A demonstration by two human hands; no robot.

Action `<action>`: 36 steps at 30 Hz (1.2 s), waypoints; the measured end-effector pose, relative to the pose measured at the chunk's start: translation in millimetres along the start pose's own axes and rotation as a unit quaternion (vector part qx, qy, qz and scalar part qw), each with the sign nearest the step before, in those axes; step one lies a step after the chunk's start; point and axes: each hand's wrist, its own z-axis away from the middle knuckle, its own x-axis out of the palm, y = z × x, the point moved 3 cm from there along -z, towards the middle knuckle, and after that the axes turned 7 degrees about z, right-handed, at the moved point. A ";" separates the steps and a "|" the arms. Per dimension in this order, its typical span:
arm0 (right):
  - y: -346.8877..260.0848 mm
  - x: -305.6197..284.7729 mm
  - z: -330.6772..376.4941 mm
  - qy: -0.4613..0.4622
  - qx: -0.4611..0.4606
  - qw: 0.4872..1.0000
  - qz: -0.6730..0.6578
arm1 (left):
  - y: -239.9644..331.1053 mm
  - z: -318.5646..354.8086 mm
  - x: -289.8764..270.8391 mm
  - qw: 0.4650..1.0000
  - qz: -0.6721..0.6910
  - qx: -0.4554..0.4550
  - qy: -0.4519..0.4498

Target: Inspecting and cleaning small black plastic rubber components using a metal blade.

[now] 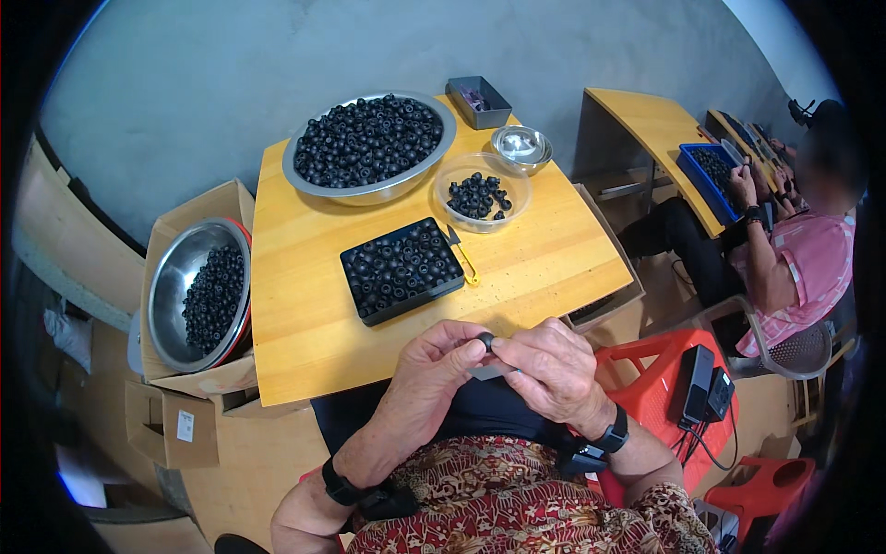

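Both hands (498, 369) pinch black ring (485, 341) — off table edge (369, 383).

Both forearms up from near edge, wrists banded in black. Left hand (441, 362) and right hand (551, 369) meeting at centre, fingers curled, fingertips (498, 345) pinched together.

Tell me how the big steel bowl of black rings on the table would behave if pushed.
The large steel bowl is heaped with black rings, so it likely feels heavy and slides rather than tips. Its smooth metal base may slip on the wooden table. Top rings could roll off.
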 end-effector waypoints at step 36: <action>2.2 -4.8 0.1 -0.009 -0.040 0.992 0.121 | -4.0 4.0 2.7 0.992 0.102 -0.061 -0.036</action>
